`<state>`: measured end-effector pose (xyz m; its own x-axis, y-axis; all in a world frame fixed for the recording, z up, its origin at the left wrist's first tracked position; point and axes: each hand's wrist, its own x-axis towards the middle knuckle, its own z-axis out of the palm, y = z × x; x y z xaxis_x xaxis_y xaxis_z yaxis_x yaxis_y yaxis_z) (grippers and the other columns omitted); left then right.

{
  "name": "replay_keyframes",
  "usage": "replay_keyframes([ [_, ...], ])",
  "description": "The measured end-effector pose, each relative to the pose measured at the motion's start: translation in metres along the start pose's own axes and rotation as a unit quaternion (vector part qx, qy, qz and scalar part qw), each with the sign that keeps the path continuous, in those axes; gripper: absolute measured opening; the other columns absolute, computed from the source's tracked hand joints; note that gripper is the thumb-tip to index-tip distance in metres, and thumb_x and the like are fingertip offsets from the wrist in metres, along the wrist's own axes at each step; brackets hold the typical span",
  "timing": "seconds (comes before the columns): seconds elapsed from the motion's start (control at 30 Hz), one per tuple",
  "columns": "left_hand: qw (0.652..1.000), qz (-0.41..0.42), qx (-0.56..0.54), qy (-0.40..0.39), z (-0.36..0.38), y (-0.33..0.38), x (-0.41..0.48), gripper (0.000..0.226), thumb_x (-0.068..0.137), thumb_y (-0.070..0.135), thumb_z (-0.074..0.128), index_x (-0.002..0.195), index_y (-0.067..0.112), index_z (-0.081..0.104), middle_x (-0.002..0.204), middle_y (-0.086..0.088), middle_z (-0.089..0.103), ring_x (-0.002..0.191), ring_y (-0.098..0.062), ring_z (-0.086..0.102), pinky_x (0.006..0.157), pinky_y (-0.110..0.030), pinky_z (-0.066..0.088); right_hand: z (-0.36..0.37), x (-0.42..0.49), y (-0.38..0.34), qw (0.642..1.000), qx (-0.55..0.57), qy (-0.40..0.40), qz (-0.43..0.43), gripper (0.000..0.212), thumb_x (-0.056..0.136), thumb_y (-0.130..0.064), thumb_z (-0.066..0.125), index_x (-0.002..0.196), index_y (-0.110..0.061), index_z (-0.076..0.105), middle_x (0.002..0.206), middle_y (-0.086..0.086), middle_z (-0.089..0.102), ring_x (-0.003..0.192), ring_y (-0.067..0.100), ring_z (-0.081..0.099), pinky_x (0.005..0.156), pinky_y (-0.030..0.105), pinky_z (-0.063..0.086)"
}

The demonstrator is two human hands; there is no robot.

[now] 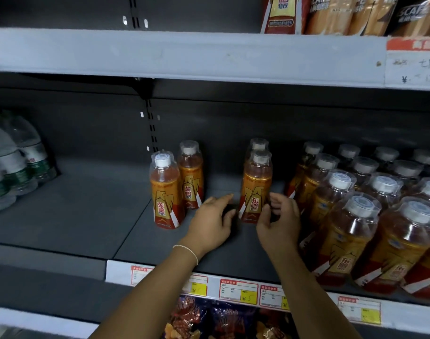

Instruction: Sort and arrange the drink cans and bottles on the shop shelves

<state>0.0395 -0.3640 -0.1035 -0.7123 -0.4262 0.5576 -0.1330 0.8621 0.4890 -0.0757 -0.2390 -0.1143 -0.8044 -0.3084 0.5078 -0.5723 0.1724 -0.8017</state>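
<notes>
On the dark middle shelf (86,211), an orange drink bottle with a white cap (256,187) stands upright, a second one (259,144) right behind it. My left hand (212,222) lies just left of its base, fingers spread, not touching it. On the bottle's right, my right hand (280,217) has curled fingers at the lower side and no firm grip. Two more of the same bottles (166,192) (191,177) stand apart further left. Several identical bottles in rows (351,216) fill the shelf's right end.
Clear water bottles with green labels (15,165) crowd the shelf's far left. The upper shelf (184,55) carries packaged drinks (331,13) at the right. Price tags (238,289) line the shelf's front edge, with snack bags (221,319) below.
</notes>
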Motion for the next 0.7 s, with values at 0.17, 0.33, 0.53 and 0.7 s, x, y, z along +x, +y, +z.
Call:
replay_keyframes([
  [0.17,0.999,0.018,0.019,0.039,-0.054,-0.003,-0.018,0.035,0.094,0.013,0.057,0.128,0.009,0.062,0.115,-0.008,0.069,0.110,-0.024,0.060,0.095,-0.034,0.050,0.016,-0.015,-0.025,0.978,-0.007,-0.009,-0.206,0.025,0.085,0.000,0.066,0.109,-0.008,0.066,0.104,-0.001,0.056,0.091,0.015,0.059,0.079,0.028,0.051],
  [0.33,0.988,-0.038,0.017,0.146,-0.104,-0.017,-0.038,0.035,0.083,0.007,0.052,0.113,0.008,0.070,0.096,-0.004,0.071,0.089,-0.025,0.066,0.081,-0.033,0.054,0.064,-0.029,-0.059,0.975,0.023,-0.147,-0.167,0.040,0.086,-0.014,0.072,0.124,-0.010,0.063,0.114,0.003,0.065,0.104,0.015,0.061,0.089,0.038,0.054],
  [0.53,0.975,-0.102,0.031,0.197,-0.130,-0.050,-0.052,0.031,0.085,-0.003,0.057,0.112,0.006,0.070,0.105,-0.008,0.072,0.098,-0.026,0.066,0.089,-0.033,0.051,0.118,-0.037,-0.086,0.959,0.000,-0.274,-0.075,0.074,0.077,-0.046,0.080,0.138,-0.014,0.053,0.128,0.005,0.065,0.115,0.020,0.062,0.098,0.036,0.052],
  [0.7,0.980,-0.175,0.020,0.091,-0.127,-0.071,-0.058,0.037,0.093,0.005,0.055,0.130,0.005,0.060,0.127,-0.014,0.063,0.118,-0.028,0.058,0.102,-0.028,0.043,0.131,-0.037,-0.084,0.963,0.018,-0.268,-0.026,0.073,0.076,-0.031,0.084,0.138,-0.015,0.050,0.126,0.009,0.064,0.111,0.022,0.064,0.097,0.043,0.053],
])
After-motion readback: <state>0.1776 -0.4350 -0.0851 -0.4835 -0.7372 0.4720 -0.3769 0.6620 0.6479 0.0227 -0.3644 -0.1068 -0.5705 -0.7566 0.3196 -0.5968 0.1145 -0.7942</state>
